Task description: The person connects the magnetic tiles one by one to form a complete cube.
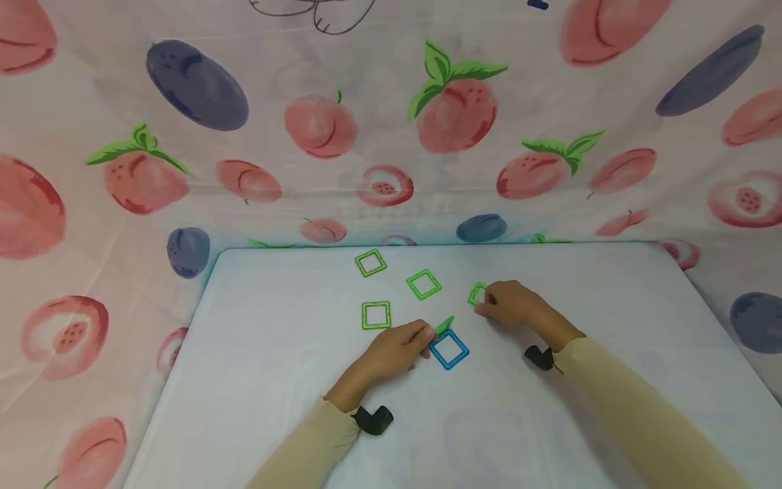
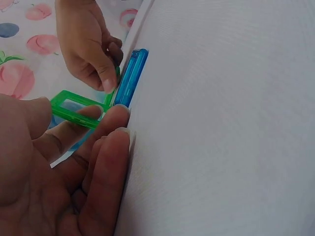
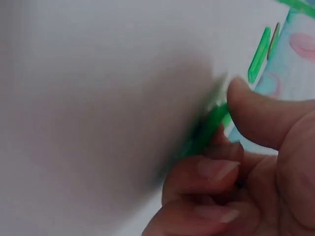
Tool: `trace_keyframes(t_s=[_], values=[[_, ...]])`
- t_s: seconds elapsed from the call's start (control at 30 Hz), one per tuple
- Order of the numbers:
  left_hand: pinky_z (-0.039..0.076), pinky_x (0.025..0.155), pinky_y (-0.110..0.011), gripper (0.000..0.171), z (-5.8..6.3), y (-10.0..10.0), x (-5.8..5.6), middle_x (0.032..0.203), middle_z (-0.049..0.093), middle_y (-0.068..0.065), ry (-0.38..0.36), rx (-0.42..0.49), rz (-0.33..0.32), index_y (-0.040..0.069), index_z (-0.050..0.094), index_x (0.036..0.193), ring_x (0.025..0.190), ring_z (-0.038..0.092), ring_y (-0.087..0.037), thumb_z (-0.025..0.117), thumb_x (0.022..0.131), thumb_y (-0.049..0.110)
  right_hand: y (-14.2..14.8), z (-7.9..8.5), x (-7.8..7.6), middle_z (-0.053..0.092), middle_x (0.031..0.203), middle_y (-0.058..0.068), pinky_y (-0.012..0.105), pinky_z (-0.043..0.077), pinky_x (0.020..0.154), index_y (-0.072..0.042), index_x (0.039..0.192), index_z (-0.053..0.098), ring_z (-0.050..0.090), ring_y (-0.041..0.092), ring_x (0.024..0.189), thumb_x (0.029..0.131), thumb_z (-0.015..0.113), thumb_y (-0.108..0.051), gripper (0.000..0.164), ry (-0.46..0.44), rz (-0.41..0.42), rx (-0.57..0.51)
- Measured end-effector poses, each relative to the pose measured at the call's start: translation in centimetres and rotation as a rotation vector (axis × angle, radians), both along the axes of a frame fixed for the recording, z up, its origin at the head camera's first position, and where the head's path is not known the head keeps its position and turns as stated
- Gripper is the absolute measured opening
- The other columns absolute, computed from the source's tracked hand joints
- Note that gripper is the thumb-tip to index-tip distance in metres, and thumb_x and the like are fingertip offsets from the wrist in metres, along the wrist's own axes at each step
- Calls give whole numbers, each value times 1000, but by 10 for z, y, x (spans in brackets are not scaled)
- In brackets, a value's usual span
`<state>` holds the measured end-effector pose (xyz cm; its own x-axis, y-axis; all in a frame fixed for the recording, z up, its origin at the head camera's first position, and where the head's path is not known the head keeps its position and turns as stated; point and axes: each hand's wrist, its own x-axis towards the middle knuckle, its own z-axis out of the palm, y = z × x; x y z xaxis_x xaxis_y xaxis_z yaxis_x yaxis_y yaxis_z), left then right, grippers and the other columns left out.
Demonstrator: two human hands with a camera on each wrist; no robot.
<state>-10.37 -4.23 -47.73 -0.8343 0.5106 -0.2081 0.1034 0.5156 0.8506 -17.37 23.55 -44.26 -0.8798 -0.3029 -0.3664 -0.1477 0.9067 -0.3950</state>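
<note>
At the middle of the table my left hand (image 1: 391, 350) pinches a green square frame tile (image 2: 74, 116) between thumb and fingers. In the head view this tile is tilted up on edge beside the upper left side of a blue square frame tile (image 1: 459, 341), which lies flat. Whether the two tiles touch is hard to tell. Farther right, my right hand (image 1: 513, 302) has its thumb and fingers on another green square tile (image 1: 473, 293), partly covered by the fingers. The right wrist view shows that green tile (image 3: 211, 128) blurred in the pinch.
Three more green square tiles lie on the white table (image 1: 275, 353): one near the back edge (image 1: 365, 254), one in the middle (image 1: 433, 278), one left (image 1: 364, 316). A fruit-print cloth (image 1: 379, 136) rises behind the table. Black devices (image 1: 374, 421) sit at both wrists.
</note>
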Motion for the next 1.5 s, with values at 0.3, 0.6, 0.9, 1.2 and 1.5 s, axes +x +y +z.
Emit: trace_keyframes(t_s=[0.3,0.6,0.9,1.2,1.5], values=[[49,64,-27,36,-1,-1,0,90,69,6,0,-15,9,24,66,113,65,59,-10,40,109,49,0,-2,17,49,73,0,31,36,64,-8,84,64,46,17,70,104,59,-37,35,-169,-8,-191],[49,64,-27,36,1,-1,1,91,69,5,-2,3,3,24,66,112,65,58,-10,40,109,49,-6,6,32,43,68,2,31,34,66,-5,107,68,40,17,64,109,48,-34,35,-420,7,-416],[49,63,-26,38,1,-2,2,91,69,3,-13,10,5,21,66,113,66,58,-9,40,110,48,-14,-1,33,45,76,4,28,37,66,3,105,58,41,18,67,111,43,-30,37,-537,50,-566],[48,61,-25,36,3,0,0,89,70,5,11,0,3,22,65,110,64,59,-8,39,110,47,-14,-1,35,45,78,5,28,36,65,9,99,51,41,18,68,112,41,-30,42,-538,63,-617],[46,60,-26,36,3,0,2,89,70,3,6,-8,9,23,65,107,63,58,-9,39,110,48,-15,-2,37,46,77,5,29,35,65,3,109,61,40,18,66,112,41,-33,41,-530,72,-590]])
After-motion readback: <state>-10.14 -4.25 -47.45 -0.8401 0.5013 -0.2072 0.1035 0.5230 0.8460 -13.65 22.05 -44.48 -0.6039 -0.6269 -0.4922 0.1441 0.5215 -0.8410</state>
